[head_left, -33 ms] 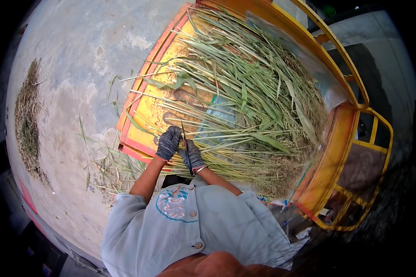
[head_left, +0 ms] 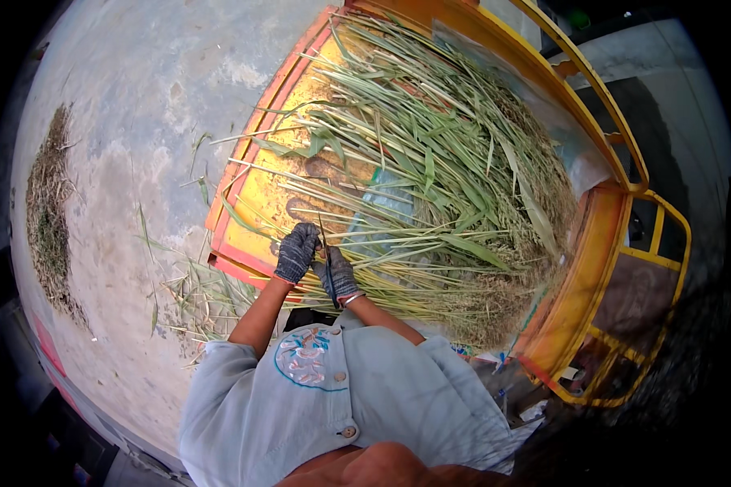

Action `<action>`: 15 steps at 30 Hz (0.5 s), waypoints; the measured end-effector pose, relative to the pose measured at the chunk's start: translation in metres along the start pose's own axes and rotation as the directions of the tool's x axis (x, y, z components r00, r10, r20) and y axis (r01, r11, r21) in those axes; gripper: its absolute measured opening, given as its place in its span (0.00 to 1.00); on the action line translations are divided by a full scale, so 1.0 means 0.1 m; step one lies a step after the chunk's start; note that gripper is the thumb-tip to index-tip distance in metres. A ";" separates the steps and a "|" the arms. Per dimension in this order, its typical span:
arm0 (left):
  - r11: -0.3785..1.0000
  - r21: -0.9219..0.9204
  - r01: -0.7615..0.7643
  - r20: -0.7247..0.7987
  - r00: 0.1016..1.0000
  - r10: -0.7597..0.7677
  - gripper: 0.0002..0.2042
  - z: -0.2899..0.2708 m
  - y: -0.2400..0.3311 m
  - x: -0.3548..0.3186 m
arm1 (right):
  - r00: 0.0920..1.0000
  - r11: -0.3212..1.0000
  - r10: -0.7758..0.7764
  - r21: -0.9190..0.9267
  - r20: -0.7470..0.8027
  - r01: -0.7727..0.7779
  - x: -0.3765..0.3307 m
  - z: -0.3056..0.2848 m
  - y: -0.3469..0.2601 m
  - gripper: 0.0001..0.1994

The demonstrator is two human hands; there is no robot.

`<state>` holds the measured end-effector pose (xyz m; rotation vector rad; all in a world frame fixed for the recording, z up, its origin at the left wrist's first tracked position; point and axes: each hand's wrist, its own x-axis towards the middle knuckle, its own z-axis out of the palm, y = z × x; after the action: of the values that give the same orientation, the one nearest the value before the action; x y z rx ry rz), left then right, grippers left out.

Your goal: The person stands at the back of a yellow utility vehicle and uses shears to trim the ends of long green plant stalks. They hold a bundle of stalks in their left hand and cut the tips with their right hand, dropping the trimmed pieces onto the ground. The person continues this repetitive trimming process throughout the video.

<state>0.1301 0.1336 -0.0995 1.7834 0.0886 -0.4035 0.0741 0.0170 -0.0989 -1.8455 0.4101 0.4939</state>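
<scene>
My left hand (head_left: 298,251), in a grey knitted glove, is closed in a fist at the near edge of the yellow platform. What it grips is hidden, though pale stalk ends lie close by. Just to its right, my right hand (head_left: 339,277), gloved alike, is closed around a narrow dark knife (head_left: 323,231). The blade points away from me, up between the two hands. Cut green stalks (head_left: 430,162) with long leaves and seed heads spread over the platform, their bushy heads (head_left: 536,219) toward the right. Some stalks pass beside and under my right hand.
The yellow platform (head_left: 256,207) has a red rim and worn rusty patches. Yellow metal rails (head_left: 601,89) stand along its right side. On the concrete floor (head_left: 130,187) lie loose leaf scraps (head_left: 207,300) and, farther left, a long dried heap (head_left: 49,211).
</scene>
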 end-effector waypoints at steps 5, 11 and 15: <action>0.918 -0.352 0.184 -0.078 0.971 -0.224 0.03 -0.07 -0.10 0.08 | 0.998 0.994 0.027 -0.105 -0.049 -0.032 0.01 0.05 0.20 0.15; 0.423 0.824 0.377 -0.529 0.779 0.337 0.17 -1.32 -0.21 0.60 | 0.992 0.989 0.112 -0.099 0.064 -0.105 -0.05 -0.13 0.13 0.18; 0.298 0.890 0.345 -0.423 0.869 0.257 0.20 -1.61 0.11 1.36 | 0.990 0.987 0.137 -0.097 0.043 -0.132 -0.02 -0.21 0.25 0.19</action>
<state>0.2958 0.2635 -0.1010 3.1353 0.3248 0.0718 0.0625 -0.0103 -0.1120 -1.8996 0.4871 0.6597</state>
